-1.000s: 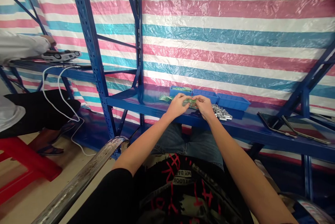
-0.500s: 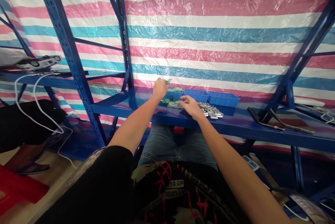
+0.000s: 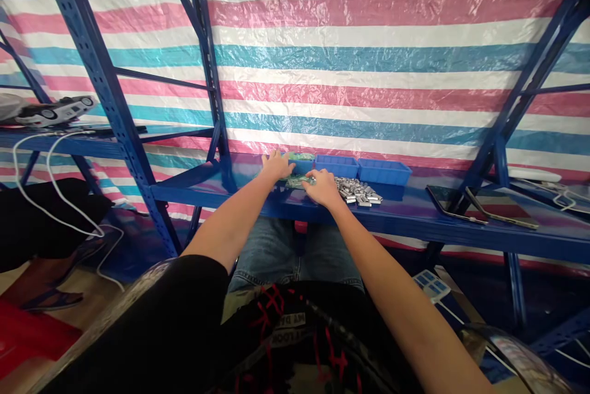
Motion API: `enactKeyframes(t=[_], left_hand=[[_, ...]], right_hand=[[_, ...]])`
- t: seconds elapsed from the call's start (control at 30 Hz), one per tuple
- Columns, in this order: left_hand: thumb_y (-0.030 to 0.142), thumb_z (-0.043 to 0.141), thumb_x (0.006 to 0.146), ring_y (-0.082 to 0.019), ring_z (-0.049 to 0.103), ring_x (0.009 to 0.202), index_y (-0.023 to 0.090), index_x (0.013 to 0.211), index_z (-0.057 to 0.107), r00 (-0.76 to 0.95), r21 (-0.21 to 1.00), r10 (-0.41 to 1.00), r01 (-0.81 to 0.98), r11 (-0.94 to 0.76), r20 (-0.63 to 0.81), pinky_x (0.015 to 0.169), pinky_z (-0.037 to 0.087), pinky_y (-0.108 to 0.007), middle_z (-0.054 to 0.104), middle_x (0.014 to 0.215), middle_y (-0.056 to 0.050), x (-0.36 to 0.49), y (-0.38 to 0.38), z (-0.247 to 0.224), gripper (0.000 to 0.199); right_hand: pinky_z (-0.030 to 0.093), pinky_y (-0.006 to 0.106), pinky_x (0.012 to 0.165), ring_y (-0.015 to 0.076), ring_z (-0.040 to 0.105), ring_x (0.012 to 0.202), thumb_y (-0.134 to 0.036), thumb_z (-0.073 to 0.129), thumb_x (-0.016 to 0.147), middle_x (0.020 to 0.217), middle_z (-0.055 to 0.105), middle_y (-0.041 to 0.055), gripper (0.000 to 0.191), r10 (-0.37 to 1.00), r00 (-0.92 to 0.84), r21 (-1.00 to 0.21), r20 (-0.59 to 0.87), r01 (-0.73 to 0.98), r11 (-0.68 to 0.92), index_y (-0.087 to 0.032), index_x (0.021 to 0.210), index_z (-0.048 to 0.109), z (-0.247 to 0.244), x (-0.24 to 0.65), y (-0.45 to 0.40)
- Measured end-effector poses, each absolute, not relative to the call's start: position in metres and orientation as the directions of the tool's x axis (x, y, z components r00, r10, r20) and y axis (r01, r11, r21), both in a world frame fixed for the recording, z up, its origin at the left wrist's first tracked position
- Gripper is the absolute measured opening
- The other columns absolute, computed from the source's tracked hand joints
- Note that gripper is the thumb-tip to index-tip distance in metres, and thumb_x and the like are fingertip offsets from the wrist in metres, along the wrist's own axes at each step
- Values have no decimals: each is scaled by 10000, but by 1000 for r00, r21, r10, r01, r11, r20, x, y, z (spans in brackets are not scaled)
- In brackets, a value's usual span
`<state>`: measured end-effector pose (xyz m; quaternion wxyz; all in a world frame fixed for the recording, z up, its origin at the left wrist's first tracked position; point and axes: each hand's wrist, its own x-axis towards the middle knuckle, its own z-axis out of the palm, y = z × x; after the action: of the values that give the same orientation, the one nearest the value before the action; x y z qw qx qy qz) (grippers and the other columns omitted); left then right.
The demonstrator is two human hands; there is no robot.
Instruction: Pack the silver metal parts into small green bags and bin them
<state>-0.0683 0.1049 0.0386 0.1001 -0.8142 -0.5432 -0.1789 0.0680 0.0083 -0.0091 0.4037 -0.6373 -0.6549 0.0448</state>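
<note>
A wrinkled plastic sheet (image 3: 369, 37) striped in blue, white and pink fills the background. In front of it stands a blue metal rack (image 3: 96, 68), whose shelf (image 3: 396, 225) runs across the view. The wearer sits facing that shelf in a dark top with red lettering and blue jeans (image 3: 295, 252), both bare forearms reaching forward. At far left are the corner of a red stool (image 3: 32, 338) and another person's dark-clothed leg and sandalled foot (image 3: 58, 299). On the neighbouring shelf, beside looped white cables (image 3: 53, 166), rests a white model car (image 3: 58, 111). Two flat, dark-framed tablets (image 3: 454, 203) lie toward the right of the main shelf. Three blue bins stand in a row along its back: the left bin (image 3: 302, 166) has green pieces in it, and the middle bin (image 3: 336, 165) and right bin (image 3: 385, 173) stand beside it. The left hand (image 3: 276, 166) is unclenched, its fingers spread, at the left bin's near left side. The right hand (image 3: 323, 187) is bent, its fingertips at small green pieces (image 3: 297, 182) lying on the shelf in front of the left bin; whether it grips one cannot be told. Just right of that hand, in front of the other bins, is a loose heap of small silver pieces (image 3: 359, 190).
</note>
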Motion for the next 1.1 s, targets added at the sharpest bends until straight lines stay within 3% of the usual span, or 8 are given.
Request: enactKeyframes(t=[0.2,0.37,0.5,0.63,0.73,0.83,0.97,1.1], left_hand=[[415,419,911,-349,315,1311,234,1435,324,473,-39,744,854,-518,472,1035,270,-555,381,1412,-174,-96,86,30,563],[362,425,911,-323,376,1247,217,1362,428,554,-27,670,780,-625,495,1005,330,-505,464,1327,-151,-109,70,15,473],[314,410,916,-280,410,1218,182,1265,514,594,29,613,705,-708,521,1037,318,-428,529,1260,-128,-109,53,6,387],[332,410,916,-249,515,1104,139,1180,555,554,178,637,664,-726,535,1005,358,-375,622,1111,-110,-112,43,0,358],[420,431,904,-246,601,920,109,1175,547,483,344,708,640,-687,515,846,448,-362,668,945,-101,-113,41,-3,428],[478,471,880,-221,629,808,124,1134,560,449,486,745,569,-664,493,728,466,-320,677,865,-74,-110,40,-6,444],[341,474,895,-162,626,691,123,980,562,383,650,790,451,-612,478,648,473,-265,646,747,-45,-107,44,-7,250],[242,517,862,-115,585,614,134,813,537,347,746,812,336,-575,469,606,472,-230,604,687,-20,-109,48,-7,121]], right_hand=[[388,402,941,297,501,1079,-246,532,768,1132,545,145,385,899,69,-474,432,866,162,-175,1140,600,-15,68,13],[392,393,929,281,536,1022,-158,497,786,1033,593,150,255,888,63,-439,455,884,162,-166,1006,626,-13,64,12],[371,453,944,320,550,1032,-116,479,787,944,612,175,215,863,126,-500,489,851,159,-150,948,617,-10,61,14],[406,439,941,297,570,1038,-146,463,814,947,620,150,203,835,225,-650,502,735,192,-157,968,594,-5,62,20],[505,356,801,218,628,878,-213,381,871,905,629,108,209,854,266,-787,447,571,234,-158,960,562,-5,59,21],[528,289,650,164,641,722,-259,385,875,853,628,64,185,892,236,-876,385,399,272,-171,933,538,-7,53,18],[485,255,555,140,633,599,-301,465,843,826,624,36,158,921,200,-926,334,254,280,-182,935,515,-9,48,12],[438,220,547,133,638,622,-316,571,777,811,648,28,230,939,120,-933,323,204,295,-174,952,526,-7,48,7]])
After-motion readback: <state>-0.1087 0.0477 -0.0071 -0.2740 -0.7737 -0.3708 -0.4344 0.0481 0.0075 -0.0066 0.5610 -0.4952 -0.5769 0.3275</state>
